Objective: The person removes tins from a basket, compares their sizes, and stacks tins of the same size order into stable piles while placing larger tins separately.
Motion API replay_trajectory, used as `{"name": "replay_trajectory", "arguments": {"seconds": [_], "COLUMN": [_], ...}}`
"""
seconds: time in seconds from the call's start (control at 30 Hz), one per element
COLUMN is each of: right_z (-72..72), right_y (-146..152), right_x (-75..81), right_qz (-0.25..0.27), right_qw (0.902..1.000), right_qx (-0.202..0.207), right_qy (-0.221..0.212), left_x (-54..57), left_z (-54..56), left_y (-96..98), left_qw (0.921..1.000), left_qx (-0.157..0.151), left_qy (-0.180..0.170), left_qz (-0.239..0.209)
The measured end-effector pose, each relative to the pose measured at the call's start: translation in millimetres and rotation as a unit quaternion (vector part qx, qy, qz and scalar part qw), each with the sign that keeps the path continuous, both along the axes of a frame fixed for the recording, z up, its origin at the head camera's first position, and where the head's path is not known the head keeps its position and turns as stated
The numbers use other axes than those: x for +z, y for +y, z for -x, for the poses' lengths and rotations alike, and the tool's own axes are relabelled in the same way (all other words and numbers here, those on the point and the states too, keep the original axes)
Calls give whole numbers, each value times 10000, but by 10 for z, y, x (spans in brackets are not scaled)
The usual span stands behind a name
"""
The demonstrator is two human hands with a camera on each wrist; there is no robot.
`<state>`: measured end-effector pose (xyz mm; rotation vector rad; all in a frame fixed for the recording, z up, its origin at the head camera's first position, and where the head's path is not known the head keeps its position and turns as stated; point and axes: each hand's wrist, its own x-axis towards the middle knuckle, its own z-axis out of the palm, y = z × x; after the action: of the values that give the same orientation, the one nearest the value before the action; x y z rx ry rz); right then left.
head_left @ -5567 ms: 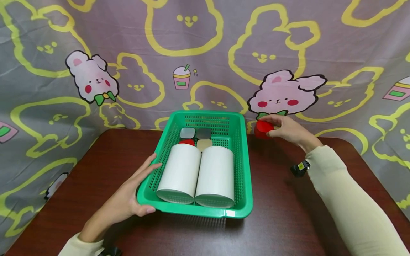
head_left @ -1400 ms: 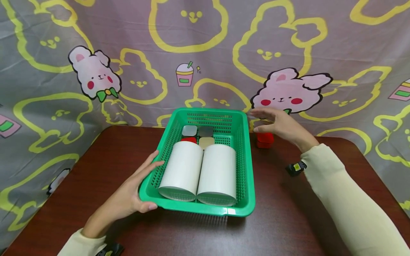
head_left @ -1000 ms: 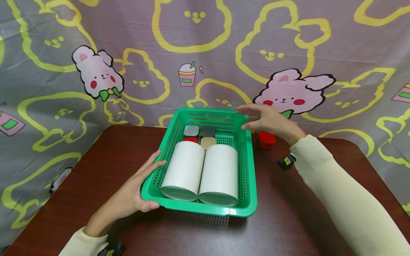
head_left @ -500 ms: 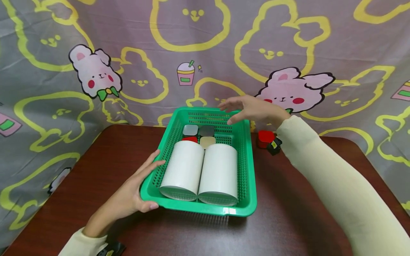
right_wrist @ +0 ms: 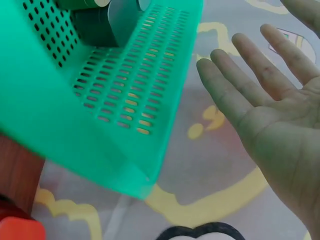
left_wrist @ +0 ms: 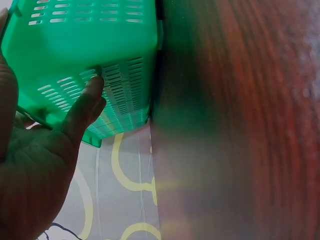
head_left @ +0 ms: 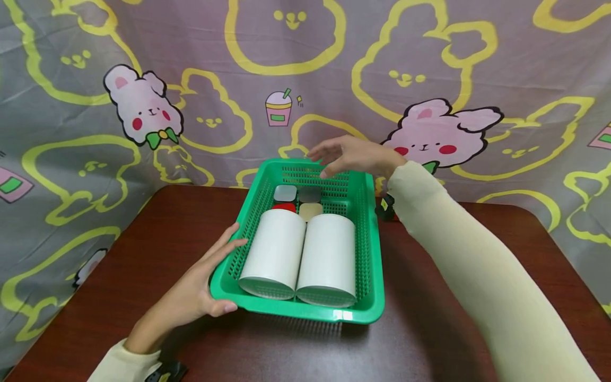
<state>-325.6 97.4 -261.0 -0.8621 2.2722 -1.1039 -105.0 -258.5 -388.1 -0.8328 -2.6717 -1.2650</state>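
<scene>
My left hand [head_left: 191, 289] holds the near left corner of a green plastic basket [head_left: 367, 317], fingers along the side and thumb at the front rim. In the left wrist view a finger presses against its slotted wall. My right hand [head_left: 355, 154] hovers over the basket's far rim, fingers spread and nothing in them. Inside lie two white cylinders [head_left: 277, 249] side by side. Behind them are small square-topped containers: silver-grey [head_left: 285, 192], dark grey [head_left: 310, 194], red [head_left: 285, 207] and beige [head_left: 310, 211].
Right of the basket sits another red square container [right_wrist: 20, 229], mostly hidden behind the right wrist's camera in the head view. The brown wooden table [head_left: 181, 228] ends at a patterned cloth [head_left: 324, 42] hanging behind it.
My right hand has set the red container on the table right of the basket and let go. It has moved left over the far rim. My left hand has stayed on the basket.
</scene>
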Motion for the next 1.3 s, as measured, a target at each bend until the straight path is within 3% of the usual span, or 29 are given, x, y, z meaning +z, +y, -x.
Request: {"name": "replay_trajectory", "arguments": {"seconds": [0.53, 0.87, 1.3], "right_z": [187, 295, 316], "right_y": [-217, -301, -342], "right_x": [-238, -389, -415], "right_qz": [414, -280, -1122], "right_qw": [9959, 9961, 9891], "right_qx": [-202, -183, 50], "right_qy": [-776, -822, -951], "left_x": [1, 7, 0], "left_z": [7, 11, 7], "left_y": [6, -7, 1], "left_qw": [10000, 9998, 9998], "left_qx": [20, 62, 66], "left_qy": [-92, -170, -161], "left_qz": [26, 26, 17]}}
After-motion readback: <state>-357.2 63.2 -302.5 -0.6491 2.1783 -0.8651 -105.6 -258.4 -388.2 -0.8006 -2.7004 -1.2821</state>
